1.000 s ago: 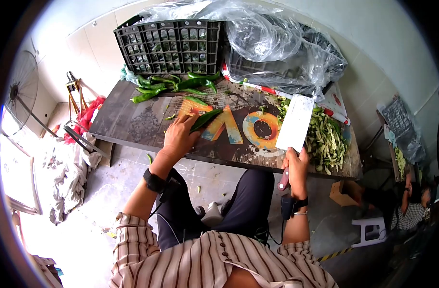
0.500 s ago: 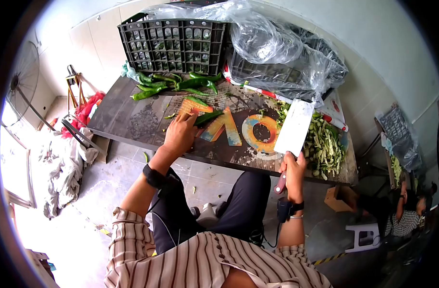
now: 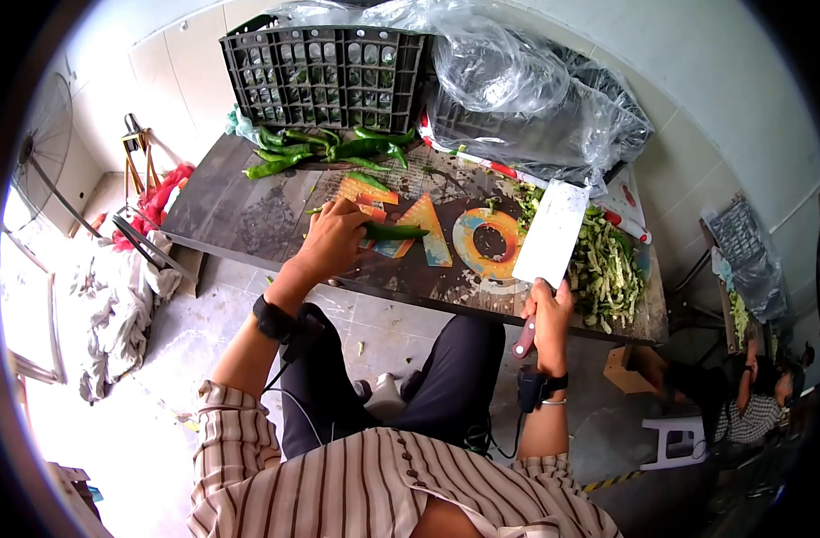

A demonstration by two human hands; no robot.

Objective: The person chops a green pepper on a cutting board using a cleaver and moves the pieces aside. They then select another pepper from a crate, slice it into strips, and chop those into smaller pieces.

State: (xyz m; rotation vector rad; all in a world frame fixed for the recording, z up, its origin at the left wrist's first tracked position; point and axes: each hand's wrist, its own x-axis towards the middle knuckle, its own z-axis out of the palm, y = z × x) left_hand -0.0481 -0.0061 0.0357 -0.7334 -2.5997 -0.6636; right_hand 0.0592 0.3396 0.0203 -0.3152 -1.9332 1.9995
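Observation:
My left hand (image 3: 335, 235) is closed on one end of a green chili pepper (image 3: 396, 231), which points right across the tabletop. My right hand (image 3: 548, 323) grips the dark red handle of a cleaver (image 3: 552, 233). Its broad pale blade lies flat-side up at the table's right part, beside a heap of sliced green peppers (image 3: 610, 278). Several whole green chili peppers (image 3: 329, 151) lie at the back left of the table, and a lone green pepper (image 3: 368, 180) rests just beyond my left hand.
A black plastic crate (image 3: 325, 79) stands at the table's back edge. Next to it is another crate covered by clear plastic film (image 3: 509, 81). A fan (image 3: 42, 148) and heaped cloth (image 3: 127, 314) are at left. A person (image 3: 751, 403) sits at far right near a white stool (image 3: 675, 443).
The pepper under my left hand has turned from slanting to nearly level, its free end lower and slightly right. My left hand has shifted a little; the cleaver stays in place.

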